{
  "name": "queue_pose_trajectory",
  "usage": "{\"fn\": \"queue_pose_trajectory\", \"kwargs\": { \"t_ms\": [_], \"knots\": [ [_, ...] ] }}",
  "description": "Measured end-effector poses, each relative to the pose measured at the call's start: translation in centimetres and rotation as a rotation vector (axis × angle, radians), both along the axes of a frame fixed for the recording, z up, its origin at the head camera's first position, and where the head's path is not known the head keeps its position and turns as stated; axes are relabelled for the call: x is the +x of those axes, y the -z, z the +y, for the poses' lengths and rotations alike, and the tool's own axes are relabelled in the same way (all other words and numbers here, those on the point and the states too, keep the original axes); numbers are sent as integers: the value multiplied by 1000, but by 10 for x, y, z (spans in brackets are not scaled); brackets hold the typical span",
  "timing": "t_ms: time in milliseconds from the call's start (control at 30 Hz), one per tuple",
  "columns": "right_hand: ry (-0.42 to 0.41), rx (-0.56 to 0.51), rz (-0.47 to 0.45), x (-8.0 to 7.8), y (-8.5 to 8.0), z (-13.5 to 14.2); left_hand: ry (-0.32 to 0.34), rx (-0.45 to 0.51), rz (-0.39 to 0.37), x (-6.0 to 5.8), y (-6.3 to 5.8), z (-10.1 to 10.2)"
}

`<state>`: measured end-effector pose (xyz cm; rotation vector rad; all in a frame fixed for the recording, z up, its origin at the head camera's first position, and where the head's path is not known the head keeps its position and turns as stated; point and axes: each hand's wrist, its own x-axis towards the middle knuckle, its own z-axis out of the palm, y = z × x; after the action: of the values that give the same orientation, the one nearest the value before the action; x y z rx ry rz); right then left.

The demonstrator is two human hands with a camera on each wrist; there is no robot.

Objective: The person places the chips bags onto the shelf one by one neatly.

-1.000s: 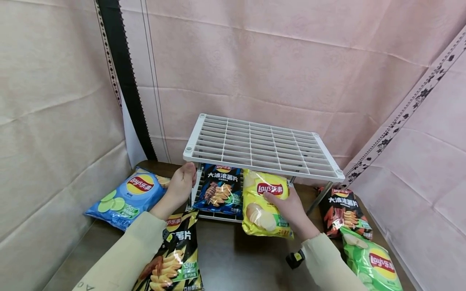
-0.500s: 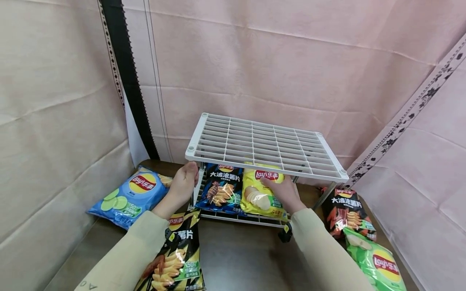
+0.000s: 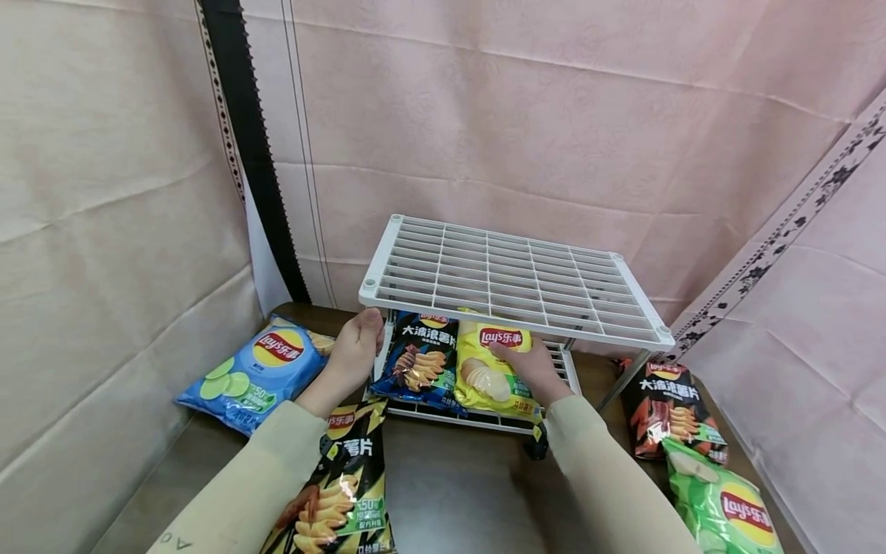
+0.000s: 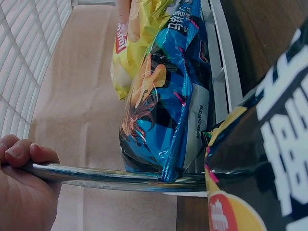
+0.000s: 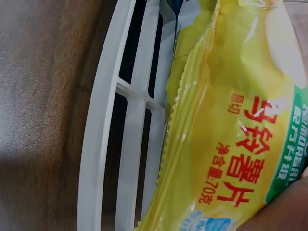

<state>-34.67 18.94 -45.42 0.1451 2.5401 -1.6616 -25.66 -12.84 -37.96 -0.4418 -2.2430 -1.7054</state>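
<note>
My left hand [image 3: 353, 350] grips the front left metal post [image 4: 110, 175] of a white two-tier rack [image 3: 377, 258], just under its upper shelf. The right hand [image 3: 534, 369] holds a yellow chip bag [image 3: 487, 377] by its right side, thumb across the front. That bag stands tilted back on the lower shelf [image 5: 91, 159], beneath the upper one, its bottom seam along the white slats. Close beside it on the left leans a dark blue chip bag [image 3: 421, 362], which also appears large in the left wrist view. The upper shelf's front edge covers the tops of both bags.
A light blue chip bag [image 3: 259, 373] lies left of the rack, with a black and gold bag [image 3: 346, 492] in front. On the right are a black and red bag [image 3: 671, 415] and a green bag [image 3: 727, 500]. Cloth walls [image 3: 484, 138] enclose the brown table [image 3: 450, 492].
My right hand has pushed the yellow chip bag back and slightly left, from the rack's front onto the lower shelf next to the dark blue bag. The left hand keeps its grip on the post.
</note>
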Motion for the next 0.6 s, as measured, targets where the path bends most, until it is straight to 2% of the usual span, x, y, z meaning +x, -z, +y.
{"fn": "queue_pose_trajectory", "kwargs": {
  "t_ms": [133,367,600],
  "knots": [
    [-7,1,3,1,-1,0,0,-3,-7,1,-1,0],
    [38,18,-40,4,1,4,-2,-8,1,0,-1,-1],
    [13,25,29,4,5,4,-3,-15,0,0,0,-1]
  ]
}}
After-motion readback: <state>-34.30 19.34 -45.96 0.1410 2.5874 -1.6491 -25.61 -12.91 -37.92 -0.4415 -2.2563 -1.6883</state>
